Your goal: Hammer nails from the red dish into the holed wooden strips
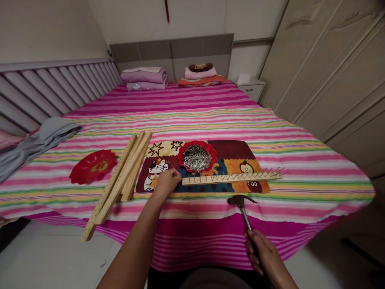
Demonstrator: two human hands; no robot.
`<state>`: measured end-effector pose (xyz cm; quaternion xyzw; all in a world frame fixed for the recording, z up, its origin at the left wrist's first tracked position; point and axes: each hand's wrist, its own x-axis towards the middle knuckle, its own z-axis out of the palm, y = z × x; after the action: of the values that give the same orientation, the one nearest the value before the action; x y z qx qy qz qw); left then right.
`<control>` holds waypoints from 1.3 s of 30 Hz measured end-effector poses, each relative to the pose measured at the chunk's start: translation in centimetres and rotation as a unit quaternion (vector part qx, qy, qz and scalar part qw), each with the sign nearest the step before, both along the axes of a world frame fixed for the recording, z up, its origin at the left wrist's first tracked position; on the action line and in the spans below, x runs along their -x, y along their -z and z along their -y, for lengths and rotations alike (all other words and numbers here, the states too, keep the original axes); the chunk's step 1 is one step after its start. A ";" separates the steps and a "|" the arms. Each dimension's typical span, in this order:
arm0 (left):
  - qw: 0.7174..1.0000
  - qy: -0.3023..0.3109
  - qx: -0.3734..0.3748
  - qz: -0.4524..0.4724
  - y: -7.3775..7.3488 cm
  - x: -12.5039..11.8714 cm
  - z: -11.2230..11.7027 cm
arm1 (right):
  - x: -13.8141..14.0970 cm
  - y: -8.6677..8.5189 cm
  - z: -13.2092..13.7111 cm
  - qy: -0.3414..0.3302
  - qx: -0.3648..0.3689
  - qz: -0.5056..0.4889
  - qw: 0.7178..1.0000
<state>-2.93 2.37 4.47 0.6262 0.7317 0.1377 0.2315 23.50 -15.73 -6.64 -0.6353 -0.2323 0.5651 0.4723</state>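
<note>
A wooden strip [231,177] studded with a row of upright nails lies across a colourful cartoon mat [237,150] on the bed. My left hand [167,181] is closed in a loose fist at the strip's left end, touching or just beside it; what its fingers hold is hidden. Behind the strip sits a red scalloped dish [210,149] heaped with silver nails [197,157]. My right hand [264,253] is wrapped round the handle of a claw hammer [240,200], whose head hovers near the bed's front edge, below the strip.
Three more drilled wooden strips [120,180] lie stacked at the left, overhanging the bed edge. Another red dish [93,165] sits further left beside grey clothing [36,140]. Folded bedding [146,77] and pillows [200,74] are at the headboard. A wardrobe [331,72] stands at the right.
</note>
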 end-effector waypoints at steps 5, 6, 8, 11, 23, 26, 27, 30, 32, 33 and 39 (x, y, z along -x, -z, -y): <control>0.999 0.017 -0.014 -0.034 -0.3 -0.4 -0.2 | 0.0 -0.1 0.0 -0.006 -0.002 0.003 1.000; 0.999 0.021 -0.021 -0.043 -0.2 -0.5 -0.3 | 0.1 -0.1 0.0 -0.005 -0.004 0.003 1.000; 0.997 0.028 -0.036 -0.061 -0.1 -0.7 -0.5 | 0.1 -0.2 0.0 -0.003 -0.006 0.003 1.000; 0.995 0.041 -0.051 -0.072 0.1 -0.8 -0.7 | 0.1 -0.2 0.0 0.002 0.000 0.005 1.000; 0.982 -0.032 -0.057 0.176 2.0 -0.7 -0.7 | 0.0 -0.4 0.0 -0.012 0.006 0.007 1.000; 0.954 -0.049 -0.059 0.291 3.3 -0.6 -0.7 | 0.0 -0.3 -0.1 -0.005 0.005 0.006 1.000; 0.945 -0.056 -0.063 0.315 3.8 -0.6 -0.6 | 0.0 -0.3 -0.1 -0.004 0.002 0.006 1.000; 0.937 -0.065 -0.084 0.333 4.6 -0.7 -0.4 | 0.0 -0.1 -0.1 -0.002 0.000 0.006 1.000; 0.945 -0.056 -0.099 0.307 4.7 -0.8 -0.2 | 0.0 0.0 0.0 0.002 0.005 0.006 1.000; 0.951 -0.051 -0.106 0.286 4.6 -0.8 -0.1 | 0.0 0.1 0.0 0.005 0.006 0.006 1.000; 0.970 -0.025 -0.149 0.190 4.5 -0.9 0.5 | -0.1 0.1 0.0 -0.001 0.000 0.011 1.000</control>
<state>-2.05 1.84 -0.04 0.5974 0.6613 0.3675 0.2662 23.56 -15.77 -6.79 -0.6410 -0.2383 0.5586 0.4694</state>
